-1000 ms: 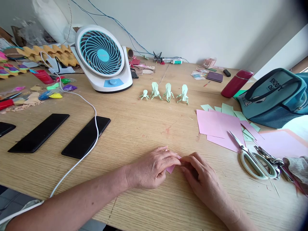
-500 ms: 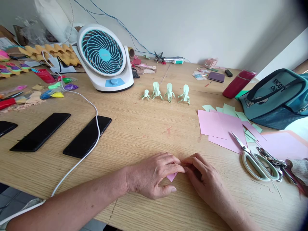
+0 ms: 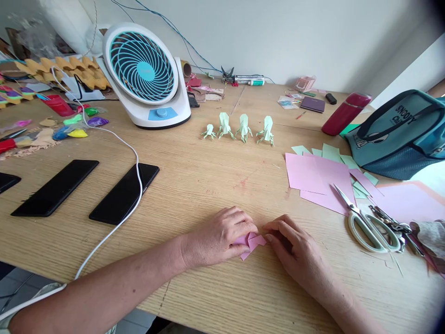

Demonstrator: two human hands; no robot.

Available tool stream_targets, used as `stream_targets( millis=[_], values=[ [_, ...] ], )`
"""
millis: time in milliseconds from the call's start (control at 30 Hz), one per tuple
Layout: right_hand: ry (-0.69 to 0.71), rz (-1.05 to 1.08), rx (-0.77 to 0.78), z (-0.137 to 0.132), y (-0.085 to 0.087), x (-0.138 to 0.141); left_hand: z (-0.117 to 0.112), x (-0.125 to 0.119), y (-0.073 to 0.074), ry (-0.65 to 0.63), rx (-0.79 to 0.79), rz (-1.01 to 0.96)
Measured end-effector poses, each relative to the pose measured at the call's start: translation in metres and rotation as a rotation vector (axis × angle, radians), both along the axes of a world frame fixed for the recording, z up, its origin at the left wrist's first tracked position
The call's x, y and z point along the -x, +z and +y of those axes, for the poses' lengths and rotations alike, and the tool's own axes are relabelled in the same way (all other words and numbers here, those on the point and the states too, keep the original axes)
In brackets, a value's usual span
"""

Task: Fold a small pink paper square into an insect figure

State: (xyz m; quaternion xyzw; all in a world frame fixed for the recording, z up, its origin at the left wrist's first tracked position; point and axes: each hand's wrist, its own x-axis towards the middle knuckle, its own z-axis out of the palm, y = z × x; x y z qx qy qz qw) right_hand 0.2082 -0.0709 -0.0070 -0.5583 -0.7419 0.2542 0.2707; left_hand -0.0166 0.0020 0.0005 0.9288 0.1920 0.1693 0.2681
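Note:
A small folded piece of pink paper (image 3: pixel 256 242) lies low over the near middle of the table, between my two hands. My left hand (image 3: pixel 227 239) grips its left part, thumb below and fingers above. At its right corner, my right hand (image 3: pixel 295 248) has thumb and forefinger closed together on the paper's tip. The other fingers of that hand are curled, and the palm is hidden. Beyond my hands stands a row of several pale green folded paper figures (image 3: pixel 244 127).
Pink sheets (image 3: pixel 316 174) and green paper pieces lie to the right, with white-handled scissors (image 3: pixel 370 227) near them. A teal bag (image 3: pixel 399 139) and a red flask (image 3: pixel 346 113) stand behind. Black phones (image 3: pixel 123 195), a white cable (image 3: pixel 104 241) and a fan (image 3: pixel 146 74) occupy the left.
My left thumb has closed up against the pink paper, and more of the folded paper now shows between my hands. The whole view has shifted slightly.

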Motion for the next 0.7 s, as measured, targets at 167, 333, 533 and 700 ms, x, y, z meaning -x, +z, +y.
stream_targets(
  millis=[167, 333, 533, 700],
  values=[
    [-0.021, 0.009, -0.005, 0.0, 0.001, -0.001, -0.004, -0.001, 0.0, 0.068, -0.044, -0.013],
    [-0.019, 0.017, 0.006, 0.0, -0.001, 0.0, -0.007, -0.003, -0.001, 0.081, -0.021, -0.002],
    [0.013, -0.016, 0.033, 0.001, 0.001, 0.004, -0.012, -0.006, -0.001, 0.08, 0.036, -0.021],
    [0.006, -0.075, 0.05, 0.001, 0.002, 0.006, -0.014, -0.007, -0.001, 0.072, 0.032, -0.007]
  ],
)
